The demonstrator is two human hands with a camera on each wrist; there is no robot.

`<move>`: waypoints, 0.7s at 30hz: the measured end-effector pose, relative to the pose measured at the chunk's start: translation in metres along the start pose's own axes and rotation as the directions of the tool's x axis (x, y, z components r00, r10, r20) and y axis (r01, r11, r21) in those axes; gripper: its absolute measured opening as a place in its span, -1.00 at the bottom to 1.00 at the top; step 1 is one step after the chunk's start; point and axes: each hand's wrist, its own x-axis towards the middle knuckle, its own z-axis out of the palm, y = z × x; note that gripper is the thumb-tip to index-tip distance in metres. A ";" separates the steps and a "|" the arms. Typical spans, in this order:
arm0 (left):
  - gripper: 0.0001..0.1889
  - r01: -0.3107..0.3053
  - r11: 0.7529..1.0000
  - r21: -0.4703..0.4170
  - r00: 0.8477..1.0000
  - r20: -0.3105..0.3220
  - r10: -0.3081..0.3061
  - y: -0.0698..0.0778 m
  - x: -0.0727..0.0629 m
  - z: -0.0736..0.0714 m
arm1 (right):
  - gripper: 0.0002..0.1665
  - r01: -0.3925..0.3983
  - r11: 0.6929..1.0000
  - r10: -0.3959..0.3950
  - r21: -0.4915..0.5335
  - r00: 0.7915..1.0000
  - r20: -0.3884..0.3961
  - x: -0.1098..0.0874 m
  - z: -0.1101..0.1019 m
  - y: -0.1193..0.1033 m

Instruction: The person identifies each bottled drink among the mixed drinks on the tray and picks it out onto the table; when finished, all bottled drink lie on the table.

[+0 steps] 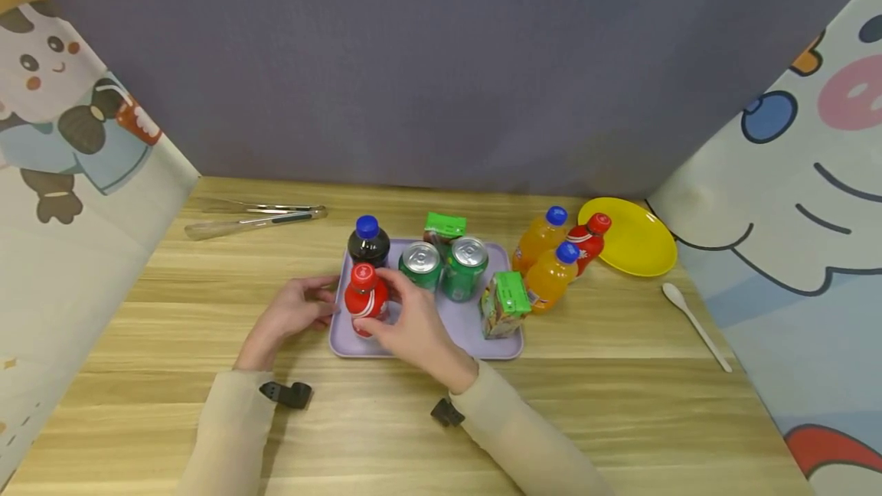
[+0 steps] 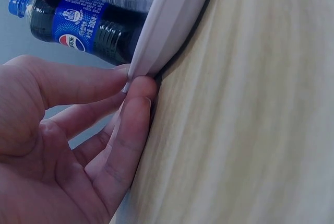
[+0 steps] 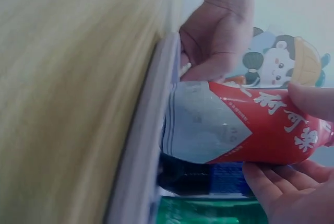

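Note:
My right hand [image 1: 419, 331] grips a red-labelled soda bottle [image 1: 365, 298] with a red cap, thumb on one side and fingers on the other. The bottle stands upright at the left front of a lilac tray [image 1: 451, 347]; in the right wrist view its base is right at the tray's surface. My left hand [image 1: 292, 311] pinches the tray's left rim [image 2: 156, 41], thumb above and fingertips underneath. Just behind the red bottle stands a dark cola bottle [image 1: 368, 242] with a blue cap. Two green cans [image 1: 463, 270] stand mid-tray, a green-topped juice carton [image 1: 506, 305] at the right front.
Another green-topped carton [image 1: 445, 226] is behind the cans. Right of the tray stand two orange drink bottles [image 1: 551, 278] and a second red bottle [image 1: 587, 242]. A yellow plate [image 1: 641, 239] and white spoon [image 1: 696, 326] lie farther right. Metal tongs [image 1: 258, 219] lie back left.

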 end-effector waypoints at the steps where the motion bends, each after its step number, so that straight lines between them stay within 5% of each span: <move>1: -0.38 0.001 1.000 -0.004 1.000 0.000 -0.001 0.000 0.000 0.000 | -0.21 -0.001 1.000 0.001 0.005 1.000 0.000 -0.001 -0.003 -0.002; 21: -0.36 -0.014 1.000 0.000 1.000 0.010 0.014 -0.001 0.000 0.000 | -0.19 0.115 0.993 -0.116 -0.027 0.993 -0.023 -0.023 -0.071 -0.039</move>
